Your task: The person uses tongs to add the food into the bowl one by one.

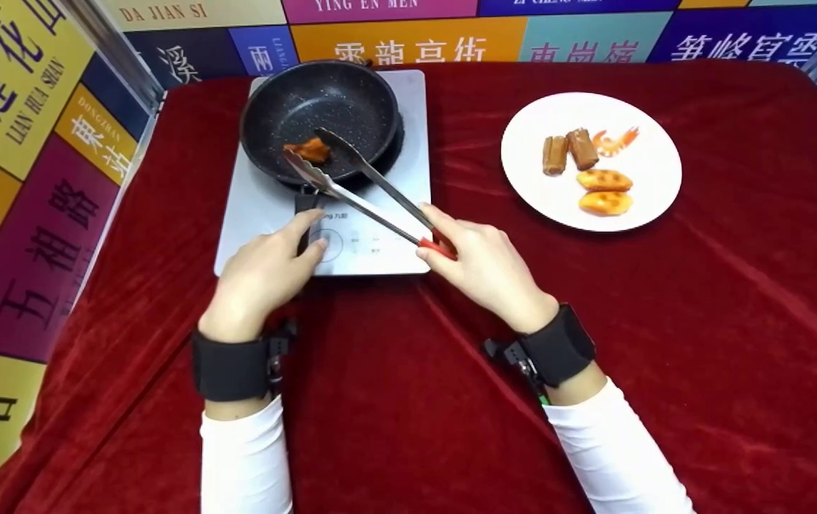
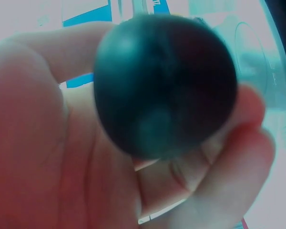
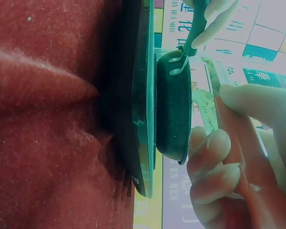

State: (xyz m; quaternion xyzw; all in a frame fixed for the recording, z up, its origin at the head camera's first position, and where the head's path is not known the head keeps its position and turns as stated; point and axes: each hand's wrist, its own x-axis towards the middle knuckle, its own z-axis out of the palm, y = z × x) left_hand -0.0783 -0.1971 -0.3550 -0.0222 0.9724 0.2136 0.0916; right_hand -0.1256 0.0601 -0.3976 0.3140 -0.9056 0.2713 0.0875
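Toward the left of the red-draped surface (image 1: 394,400), a black pan (image 1: 308,100) sits on a white cooktop (image 1: 242,207), the left hand (image 1: 255,282) curled round its handle (image 1: 305,202). The right hand (image 1: 490,268) grips tongs (image 1: 372,212) whose parted tips straddle a brown piece of food (image 1: 310,150) inside the pan; whether they touch it is unclear. Well to the right, a white plate (image 1: 536,203) carries two brown rolls (image 1: 554,155), two golden pieces (image 1: 605,203) and a shrimp (image 1: 618,141).
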